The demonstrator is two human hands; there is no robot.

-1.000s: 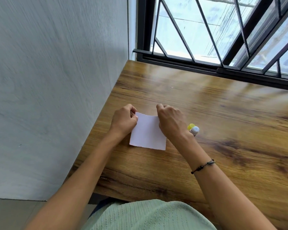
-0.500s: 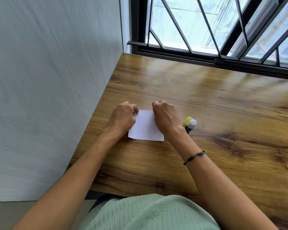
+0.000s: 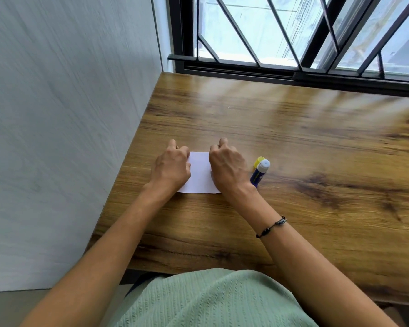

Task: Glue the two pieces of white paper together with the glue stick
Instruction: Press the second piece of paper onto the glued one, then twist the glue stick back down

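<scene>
White paper [image 3: 200,172]: flat on the wooden desk [image 3: 293,142] near its left edge; whether one sheet or two stacked cannot be told. Left hand [image 3: 171,167]: fingers curled, resting on the paper's left side. Right hand [image 3: 227,168]: fingers curled, pressing the paper's right side; whether either hand pinches the sheet cannot be told. Glue stick [image 3: 260,172]: uncapped, just right of the right hand. Yellow cap [image 3: 259,160]: touching it behind. Black bracelet [image 3: 270,226]: right wrist.

The wall [image 3: 69,114] hems the left; the glue stick [image 3: 259,173] lies just right of the right hand [image 3: 227,171].
</scene>
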